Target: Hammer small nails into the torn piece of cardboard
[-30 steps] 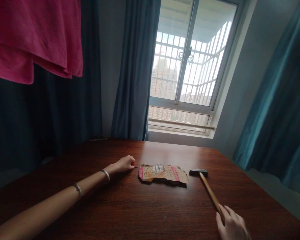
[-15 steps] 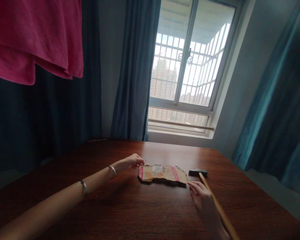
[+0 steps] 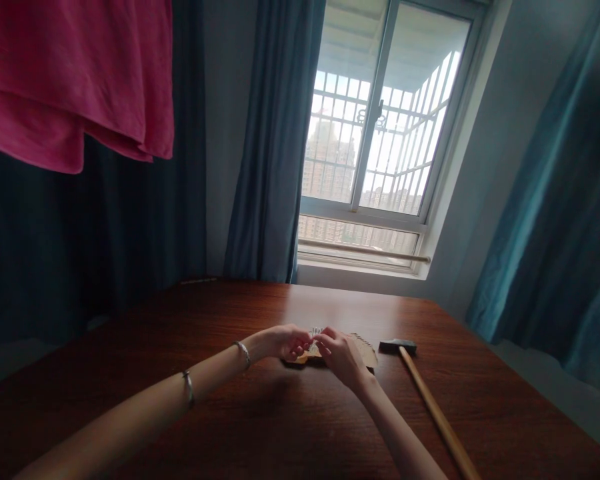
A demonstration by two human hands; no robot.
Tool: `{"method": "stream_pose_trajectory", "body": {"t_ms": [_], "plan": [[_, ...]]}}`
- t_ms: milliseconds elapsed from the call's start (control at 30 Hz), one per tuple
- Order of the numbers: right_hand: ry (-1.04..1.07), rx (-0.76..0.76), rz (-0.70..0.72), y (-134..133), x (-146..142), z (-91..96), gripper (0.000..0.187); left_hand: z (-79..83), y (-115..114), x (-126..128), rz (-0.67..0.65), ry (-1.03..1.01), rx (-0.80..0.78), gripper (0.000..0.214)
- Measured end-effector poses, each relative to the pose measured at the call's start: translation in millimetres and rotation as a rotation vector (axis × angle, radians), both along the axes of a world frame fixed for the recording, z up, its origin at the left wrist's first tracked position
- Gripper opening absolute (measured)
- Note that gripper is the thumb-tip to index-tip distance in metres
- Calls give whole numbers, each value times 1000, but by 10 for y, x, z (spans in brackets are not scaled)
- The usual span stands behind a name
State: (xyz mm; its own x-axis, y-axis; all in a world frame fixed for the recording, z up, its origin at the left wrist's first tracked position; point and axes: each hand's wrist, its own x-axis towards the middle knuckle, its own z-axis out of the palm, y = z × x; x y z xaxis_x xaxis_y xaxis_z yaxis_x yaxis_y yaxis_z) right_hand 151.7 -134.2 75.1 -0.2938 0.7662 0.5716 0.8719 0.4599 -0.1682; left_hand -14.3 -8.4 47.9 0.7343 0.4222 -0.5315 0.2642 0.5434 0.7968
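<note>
A piece of corrugated cardboard lies flat on the table, mostly covered by my hands. Several thin nails stand upright in it, just behind my fingertips. My left hand, with two bangles on its arm, is closed in a pinch over the cardboard's left part; a thin nail showed at its fingertips a moment earlier. From the right, my right hand reaches over the cardboard, its fingers bent together and meeting the left fingertips. Whatever lies between the fingers is too small to make out.
A hammer with a dark head and long wooden handle lies on the brown wooden table, right of the cardboard. Blue curtains and a barred window are behind. Pink cloth hangs at upper left.
My right hand has moved left, from beside the hammer handle to over the cardboard. My left hand has shifted right, so that both hands' fingertips now meet near the standing nails.
</note>
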Motion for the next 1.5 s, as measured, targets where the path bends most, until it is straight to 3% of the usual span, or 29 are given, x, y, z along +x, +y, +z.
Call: {"method": "stream_pose_trajectory", "body": {"t_ms": [200, 300, 367, 500, 567, 733, 800, 933, 1100, 1367, 1500], "plan": [[54, -1, 44, 54, 37, -91, 18, 46, -115, 18, 25, -59, -40, 14], [137, -9, 70, 86, 103, -133, 15, 64, -111, 38, -4, -56, 28, 16], [234, -8, 58, 142, 161, -177, 15, 102, -66, 53, 33, -81, 161, 19], [504, -20, -25, 345, 317, -323, 26, 212, 100, 105, 302, -189, 549, 24], [618, -64, -44, 458, 404, -421, 33, 224, 184, 159, 374, -193, 695, 27], [745, -175, -40, 623, 560, -610, 33, 52, 299, 387, 259, -96, 923, 35], [751, -197, -45, 639, 587, -636, 29, -44, 319, 484, 238, -100, 910, 38], [711, -222, -66, 631, 599, -644, 23, -198, 342, 622, 284, -176, 735, 43], [655, -226, -99, 619, 579, -680, 22, -266, 313, 650, 305, -275, 654, 42], [623, -234, -112, 592, 557, -703, 23, -122, 117, 551, 214, -139, 962, 41], [613, -225, -100, 562, 557, -679, 23, -135, 83, 559, 179, -96, 1043, 38]]}}
